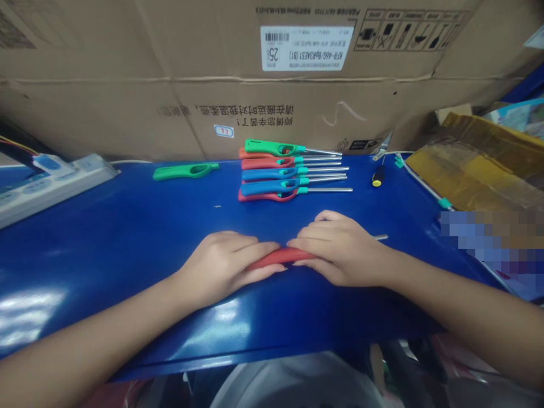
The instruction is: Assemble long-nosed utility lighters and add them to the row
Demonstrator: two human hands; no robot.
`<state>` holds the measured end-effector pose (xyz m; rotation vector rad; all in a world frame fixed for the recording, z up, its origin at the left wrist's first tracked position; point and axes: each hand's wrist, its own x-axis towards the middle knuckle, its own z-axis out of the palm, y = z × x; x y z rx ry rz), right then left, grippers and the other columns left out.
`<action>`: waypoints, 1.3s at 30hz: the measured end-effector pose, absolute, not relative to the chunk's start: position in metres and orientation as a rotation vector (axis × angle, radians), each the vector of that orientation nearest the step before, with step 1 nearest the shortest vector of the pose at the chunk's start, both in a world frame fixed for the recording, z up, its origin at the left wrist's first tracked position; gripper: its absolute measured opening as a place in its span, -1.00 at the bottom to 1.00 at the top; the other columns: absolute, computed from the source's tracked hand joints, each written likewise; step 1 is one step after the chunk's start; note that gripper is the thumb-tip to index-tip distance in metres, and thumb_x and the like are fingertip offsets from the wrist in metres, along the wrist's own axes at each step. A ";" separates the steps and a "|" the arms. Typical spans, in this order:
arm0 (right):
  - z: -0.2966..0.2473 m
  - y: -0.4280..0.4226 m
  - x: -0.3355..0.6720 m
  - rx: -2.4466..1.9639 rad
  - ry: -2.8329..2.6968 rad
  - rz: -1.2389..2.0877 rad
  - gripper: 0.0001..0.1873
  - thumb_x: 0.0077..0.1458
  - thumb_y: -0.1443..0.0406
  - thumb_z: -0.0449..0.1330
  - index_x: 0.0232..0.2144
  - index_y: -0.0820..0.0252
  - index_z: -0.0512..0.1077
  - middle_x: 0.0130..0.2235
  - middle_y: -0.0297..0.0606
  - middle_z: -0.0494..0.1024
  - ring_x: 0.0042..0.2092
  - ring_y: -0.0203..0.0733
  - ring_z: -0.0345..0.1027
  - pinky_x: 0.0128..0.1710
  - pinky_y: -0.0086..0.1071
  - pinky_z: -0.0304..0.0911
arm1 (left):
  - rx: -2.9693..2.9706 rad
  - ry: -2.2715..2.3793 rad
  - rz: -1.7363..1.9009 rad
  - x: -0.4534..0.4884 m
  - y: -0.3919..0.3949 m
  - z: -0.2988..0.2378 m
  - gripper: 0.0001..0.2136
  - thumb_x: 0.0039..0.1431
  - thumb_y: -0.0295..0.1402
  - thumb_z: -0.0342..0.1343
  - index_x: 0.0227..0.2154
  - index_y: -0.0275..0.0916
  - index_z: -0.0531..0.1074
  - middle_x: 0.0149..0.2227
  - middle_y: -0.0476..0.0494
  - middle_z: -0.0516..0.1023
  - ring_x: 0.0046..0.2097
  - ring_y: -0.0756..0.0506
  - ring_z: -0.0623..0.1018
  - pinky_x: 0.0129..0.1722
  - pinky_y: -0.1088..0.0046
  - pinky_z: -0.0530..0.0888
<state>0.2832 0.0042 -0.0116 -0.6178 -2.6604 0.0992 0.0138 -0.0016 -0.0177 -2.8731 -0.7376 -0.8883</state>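
our left fingers and right fingers grip a red lighter
beyond, more lighters lie on the worktop
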 end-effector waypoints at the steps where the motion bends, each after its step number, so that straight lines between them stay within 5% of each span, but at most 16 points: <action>1: -0.012 0.003 0.282 -0.622 -2.645 0.094 -0.78 0.35 0.29 0.13 -0.06 0.26 0.52 -0.19 -0.26 0.67 -0.22 -0.17 0.48 -0.18 -0.24 0.11 | -2.876 -0.708 -0.893 0.014 -0.002 -0.018 -0.74 0.36 -0.19 0.20 -0.06 -0.28 0.52 -0.36 -0.05 0.67 -0.43 -0.07 0.63 -0.40 0.39 0.46; 10: -0.002 0.009 0.286 -0.686 -2.689 0.084 -0.66 0.43 0.17 0.06 0.00 0.28 0.51 -0.11 -0.22 0.68 -0.15 -0.14 0.52 -0.06 -0.19 0.13 | -2.850 -0.673 -0.887 0.008 0.007 -0.015 -0.76 0.38 -0.23 0.18 -0.13 -0.34 0.54 -0.40 -0.10 0.66 -0.46 -0.07 0.62 -0.42 0.41 0.47; 14: 0.000 0.011 0.290 -0.619 -2.648 0.033 -0.69 0.45 0.26 0.03 -0.14 0.28 0.54 -0.19 -0.25 0.70 -0.22 -0.20 0.52 -0.06 -0.22 0.16 | -2.843 -0.693 -0.911 0.008 0.006 -0.016 -0.73 0.40 -0.20 0.15 -0.15 -0.34 0.56 -0.44 -0.09 0.64 -0.49 -0.06 0.61 -0.44 0.43 0.45; 22: 0.004 0.015 0.295 -0.751 -2.669 -0.024 -0.67 0.41 0.15 0.11 -0.13 0.26 0.56 -0.20 -0.19 0.69 -0.21 -0.14 0.50 -0.08 -0.20 0.17 | -2.841 -0.748 -0.871 0.005 0.012 -0.015 -0.70 0.44 -0.17 0.08 -0.15 -0.32 0.57 -0.39 -0.11 0.69 -0.44 -0.05 0.64 -0.41 0.47 0.49; 34: -0.005 0.018 0.297 -0.674 -2.558 -0.268 -0.75 0.40 0.27 0.12 -0.23 0.24 0.58 -0.37 -0.28 0.69 -0.36 -0.26 0.48 -0.10 -0.24 0.22 | -3.028 -1.074 -0.708 0.003 0.011 -0.008 -0.67 0.42 -0.10 0.08 -0.09 -0.26 0.55 -0.24 -0.14 0.68 -0.29 -0.09 0.66 -0.30 0.48 0.50; 39: -0.001 0.023 0.299 -0.813 -2.609 -0.159 -0.72 0.34 0.11 0.21 -0.14 0.19 0.56 -0.17 -0.22 0.69 -0.13 -0.12 0.49 0.03 -0.17 0.16 | -3.064 -1.096 -0.661 0.002 0.013 -0.016 -0.73 0.45 -0.18 0.05 -0.04 -0.24 0.52 -0.19 -0.14 0.64 -0.22 -0.11 0.64 -0.23 0.44 0.50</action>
